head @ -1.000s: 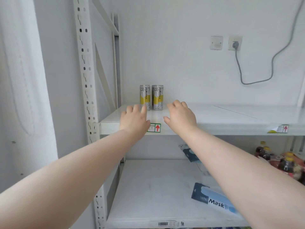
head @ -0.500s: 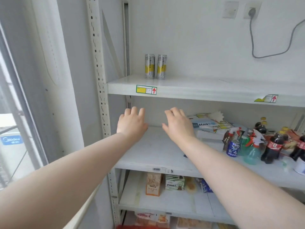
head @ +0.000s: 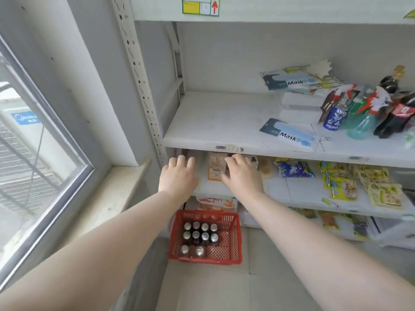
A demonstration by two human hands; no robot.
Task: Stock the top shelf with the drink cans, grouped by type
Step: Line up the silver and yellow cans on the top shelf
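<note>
Now that your view has dropped from the top shelf (head: 292, 17) to the floor, the cans (head: 198, 237) you need next are in sight: ten of them stand upright in the red basket (head: 234, 241) on the floor, packed toward its left side, tops up. A second ago two yellow-banded cans stood at the left end of the top shelf; only that shelf's front edge and its arrow label (head: 200, 6) show now, so those two are out of frame.

Your left hand (head: 177, 177) and right hand (head: 243, 178) have come down with your gaze. Both are empty, fingers loosely spread, palms down, in front of the third shelf's snack packs (head: 216, 168) and well above the basket. Neither touches anything.

I'd judge one pair is shelved and you are starting the next fetch. From above the tops look alike, so you cannot tell types yet; check the labels as you lift so like goes beside like.

The blue can (head: 334, 118) among the bottles on the second shelf is apart from the basket.
</note>
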